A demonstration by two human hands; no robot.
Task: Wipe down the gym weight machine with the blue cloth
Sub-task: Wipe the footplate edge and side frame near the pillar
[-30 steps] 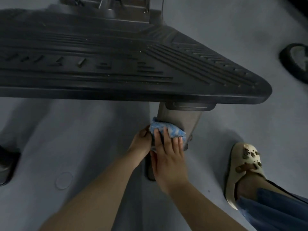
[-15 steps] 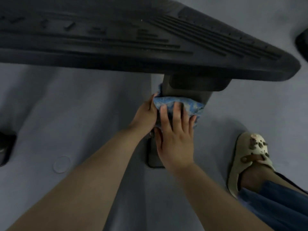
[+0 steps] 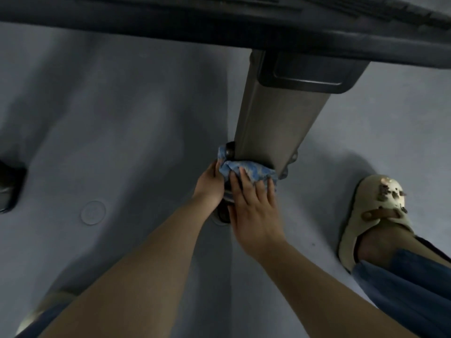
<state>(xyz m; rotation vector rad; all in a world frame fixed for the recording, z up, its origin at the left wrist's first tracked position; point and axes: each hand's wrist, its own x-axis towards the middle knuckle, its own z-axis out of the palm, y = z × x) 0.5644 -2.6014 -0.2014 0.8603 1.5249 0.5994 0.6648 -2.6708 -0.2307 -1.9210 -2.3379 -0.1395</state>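
Both hands, the left [image 3: 210, 181] pinching and the right [image 3: 253, 206] pressing flat, hold the cloth [image 3: 246, 172] around the post [image 3: 275, 125] base, mid-wipe; next likely calls for sliding it upward.

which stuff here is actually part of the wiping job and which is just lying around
Part of the job:
- blue cloth
- left hand and right hand, both pressing the cloth
- grey machine post
- black footplate above it

Just there:
- cream sandal
- round floor disc
- dark object at the left edge
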